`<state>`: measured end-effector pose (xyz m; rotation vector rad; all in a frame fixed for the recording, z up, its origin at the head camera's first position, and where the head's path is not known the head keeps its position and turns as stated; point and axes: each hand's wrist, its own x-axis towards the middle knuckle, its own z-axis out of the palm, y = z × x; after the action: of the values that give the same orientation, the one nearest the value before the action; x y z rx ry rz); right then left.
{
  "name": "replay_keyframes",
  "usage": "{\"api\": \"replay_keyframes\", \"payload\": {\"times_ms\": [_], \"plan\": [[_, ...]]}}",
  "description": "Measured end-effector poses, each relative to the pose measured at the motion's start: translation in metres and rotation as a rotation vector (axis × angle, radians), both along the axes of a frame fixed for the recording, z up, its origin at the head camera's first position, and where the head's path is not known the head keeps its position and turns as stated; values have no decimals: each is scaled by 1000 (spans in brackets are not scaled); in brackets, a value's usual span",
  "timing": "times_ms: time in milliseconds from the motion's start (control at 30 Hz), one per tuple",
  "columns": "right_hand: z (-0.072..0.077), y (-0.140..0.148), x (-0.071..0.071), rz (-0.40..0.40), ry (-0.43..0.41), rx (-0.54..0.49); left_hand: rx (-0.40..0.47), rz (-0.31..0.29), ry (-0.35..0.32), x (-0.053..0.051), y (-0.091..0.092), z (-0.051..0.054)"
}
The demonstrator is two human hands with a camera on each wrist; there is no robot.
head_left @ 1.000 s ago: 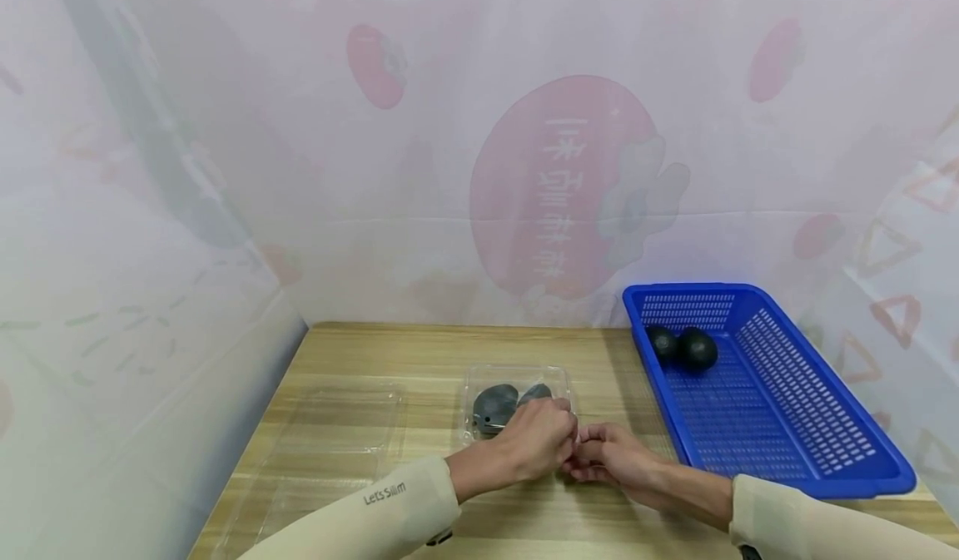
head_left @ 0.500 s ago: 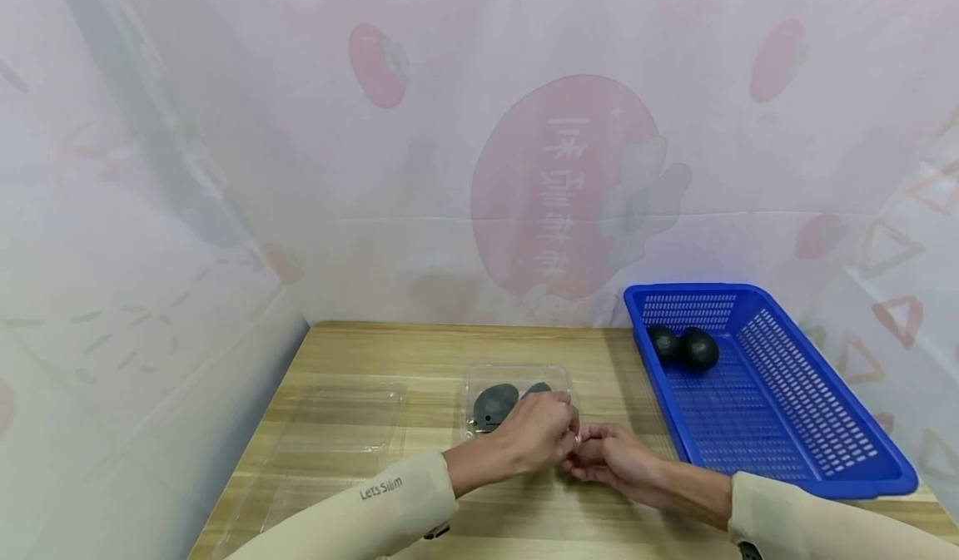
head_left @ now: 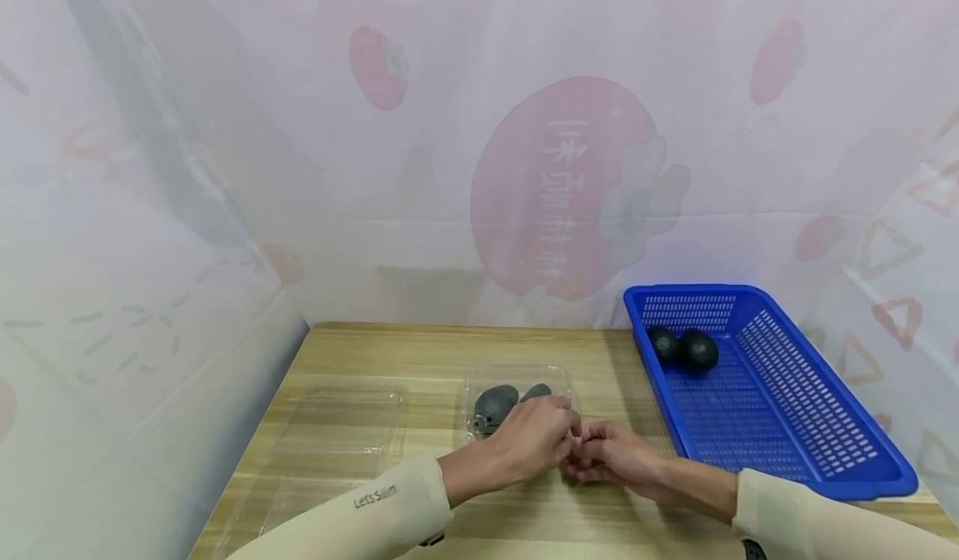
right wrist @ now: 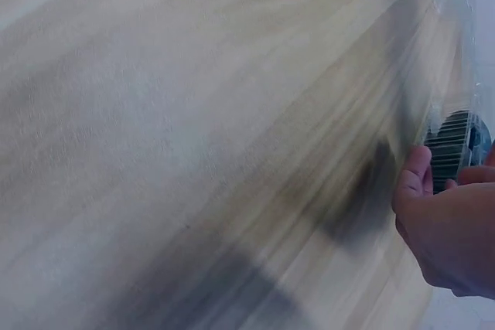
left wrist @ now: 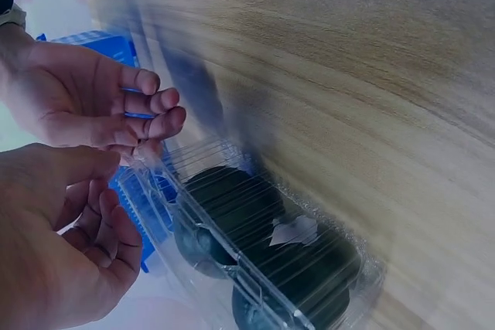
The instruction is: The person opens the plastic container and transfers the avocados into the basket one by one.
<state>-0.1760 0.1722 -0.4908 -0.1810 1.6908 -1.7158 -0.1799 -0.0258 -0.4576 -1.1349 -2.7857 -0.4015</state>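
Note:
In the head view a clear plastic clamshell box point(head_left: 517, 370) lies on the table, its lid over dark green, avocado-like fruits point(head_left: 496, 406). My left hand point(head_left: 534, 442) reaches across the front right of the box, fingers curled, thumb and forefinger pinching at its corner. My right hand point(head_left: 618, 460) meets it there from the right, thumb and fingertips bent about the same corner edge. In the left wrist view the ribbed side of the box point(left wrist: 224, 229) shows, a white patch point(left wrist: 294, 231) over the fruits. The exact grip is partly hidden by the fingers.
A blue perforated basket point(head_left: 787, 402) stands at the right with two dark round fruits point(head_left: 697, 350) in its back left corner. Further clear plastic trays point(head_left: 337, 418) lie on the left of the wooden table point(head_left: 419, 344). Printed cloth walls point(head_left: 404, 169) enclose the back and sides.
Both hands stay at the box's front right corner. Only slight shifts of the fingers and left forearm show; the box and basket stay put.

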Motion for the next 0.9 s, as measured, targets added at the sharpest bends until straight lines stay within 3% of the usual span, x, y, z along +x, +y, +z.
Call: {"api": "replay_keyframes", "payload": {"times_ms": [133, 300, 433, 667, 800, 900], "plan": [[3, 1, -1, 21, 46, 49, 14, 33, -56, 3, -4, 9], [6, 2, -3, 40, 124, 139, 49, 72, -52, 5, -18, 21], [10, 2, -5, 68, 231, 222, 128, 103, -43, 3, -35, 26], [25, 1, -8, 65, 579, 498, 236, 210, -85, -2, -70, 31], [36, -1, -6, 57, 722, 679, 294, 278, -122, -3, -92, 32], [43, -2, -4, 93, 887, 744, 330, 343, -143, -3, -108, 30]]}}
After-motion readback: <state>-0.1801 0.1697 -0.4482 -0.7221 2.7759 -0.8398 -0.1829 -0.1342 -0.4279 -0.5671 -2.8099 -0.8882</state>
